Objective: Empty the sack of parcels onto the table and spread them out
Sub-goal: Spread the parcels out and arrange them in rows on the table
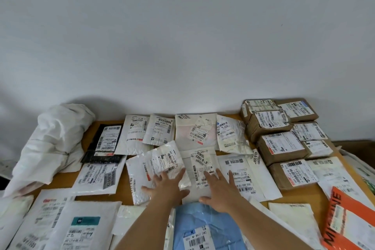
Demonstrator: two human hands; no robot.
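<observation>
A crumpled white sack (54, 140) lies slumped at the table's far left. Parcels cover the wooden table (252, 147): several white and one black mailer in rows, and several brown boxes (282, 148) stacked at the far right. My left hand (167, 185) lies flat, fingers spread, on a shiny white padded mailer (150, 165) in the middle. My right hand (218, 187) lies flat, fingers spread, on a white mailer (200, 168) beside it. Neither hand grips anything.
A light blue mailer (203, 227) lies near me under my forearms. An orange mailer (349, 223) sits at the near right. A black mailer (107, 140) lies next to the sack. A white wall rises right behind the table.
</observation>
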